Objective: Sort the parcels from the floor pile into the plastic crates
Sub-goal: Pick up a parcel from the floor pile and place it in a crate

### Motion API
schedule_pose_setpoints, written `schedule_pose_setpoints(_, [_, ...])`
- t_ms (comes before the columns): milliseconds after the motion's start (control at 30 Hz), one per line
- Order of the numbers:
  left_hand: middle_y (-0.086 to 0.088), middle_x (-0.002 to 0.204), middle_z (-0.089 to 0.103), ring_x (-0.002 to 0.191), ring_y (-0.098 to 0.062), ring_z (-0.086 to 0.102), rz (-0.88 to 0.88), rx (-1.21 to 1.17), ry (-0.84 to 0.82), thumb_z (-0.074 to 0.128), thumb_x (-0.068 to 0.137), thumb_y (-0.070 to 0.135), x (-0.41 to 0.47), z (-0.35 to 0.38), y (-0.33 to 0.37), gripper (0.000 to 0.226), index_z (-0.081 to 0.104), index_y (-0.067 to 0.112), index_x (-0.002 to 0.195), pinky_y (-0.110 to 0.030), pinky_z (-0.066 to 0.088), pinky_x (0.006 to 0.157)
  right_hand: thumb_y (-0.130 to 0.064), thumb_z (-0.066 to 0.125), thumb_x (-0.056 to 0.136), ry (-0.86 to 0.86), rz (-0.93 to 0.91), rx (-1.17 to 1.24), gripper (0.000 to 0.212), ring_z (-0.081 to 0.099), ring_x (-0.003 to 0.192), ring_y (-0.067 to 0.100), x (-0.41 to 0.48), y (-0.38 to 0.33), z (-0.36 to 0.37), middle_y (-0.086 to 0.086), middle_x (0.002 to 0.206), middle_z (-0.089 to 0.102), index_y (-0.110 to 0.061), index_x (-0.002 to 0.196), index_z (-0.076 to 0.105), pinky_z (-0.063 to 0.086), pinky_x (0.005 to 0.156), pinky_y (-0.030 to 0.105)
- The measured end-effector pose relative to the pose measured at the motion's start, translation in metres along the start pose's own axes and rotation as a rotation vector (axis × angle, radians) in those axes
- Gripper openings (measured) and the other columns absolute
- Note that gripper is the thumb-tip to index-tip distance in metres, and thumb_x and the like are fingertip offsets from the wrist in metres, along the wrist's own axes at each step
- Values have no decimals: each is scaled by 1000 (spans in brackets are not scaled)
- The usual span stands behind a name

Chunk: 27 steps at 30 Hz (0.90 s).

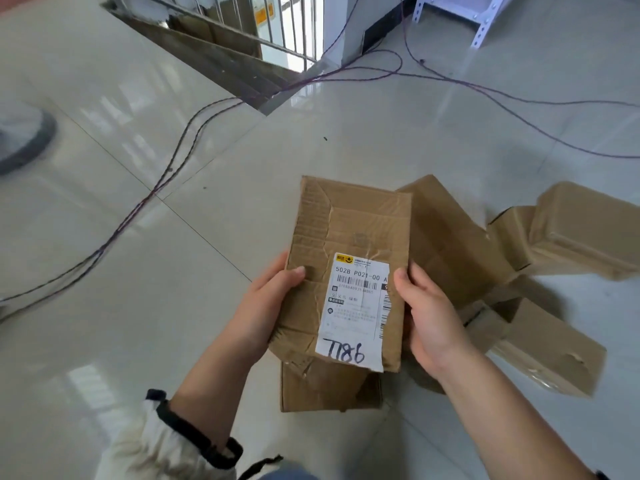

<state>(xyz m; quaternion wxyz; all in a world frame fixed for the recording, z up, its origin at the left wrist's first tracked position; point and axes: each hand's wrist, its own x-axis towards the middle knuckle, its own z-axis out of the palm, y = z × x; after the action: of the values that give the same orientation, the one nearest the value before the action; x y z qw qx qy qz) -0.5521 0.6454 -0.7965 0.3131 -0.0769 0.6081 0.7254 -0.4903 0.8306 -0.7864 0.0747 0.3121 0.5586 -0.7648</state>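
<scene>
I hold a flat brown cardboard parcel above the floor, its white shipping label with handwritten "7186" facing me. My left hand grips its left edge, thumb on top. My right hand grips its right edge, thumb on the label's side. Below and to the right lies the floor pile: a box under the held parcel, a flat one behind it, a taped box at the far right, and another at the lower right. No plastic crate is in view.
Thin dark cables run across the glossy tiled floor from the back to the left. A metal railing and floor opening stand at the back. A white shelf leg is at the top right. A grey object lies at the left edge.
</scene>
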Motion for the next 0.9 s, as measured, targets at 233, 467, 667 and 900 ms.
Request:
schedule_pose_setpoints(233, [-5,103,72,91,-17,69,86,-53,-158,51,72,15,-97,79,173,49,62,21,119,-22,55,69,-16,41,99,90,-85,34,28,62,108,8,-131,-178,14,-10,111,70,-31,111,61,43,101,35])
schedule_pose_setpoints(467, [-8,101,73,88,-18,70,79,-28,-300,50,81,11,-218,161,347,38,63,16,116,-23,54,68,-19,42,100,147,-117,-1,30,60,112,12,-292,-362,33,-11,116,67,-41,113,57,43,103,37])
schedule_pose_setpoints(667, [-9,108,71,99,-22,66,96,47,-352,51,75,19,-289,172,443,44,62,15,118,-29,53,78,-23,41,101,186,-119,-6,24,60,110,13,-381,-438,69,-11,115,66,-40,106,57,46,97,36])
schedule_pose_setpoints(900, [-11,116,68,106,-23,65,196,153,-479,49,80,17,-329,163,484,47,57,10,125,-30,54,85,-27,38,102,257,-205,32,32,59,113,13,-430,-443,103,-15,117,65,-42,128,48,43,99,41])
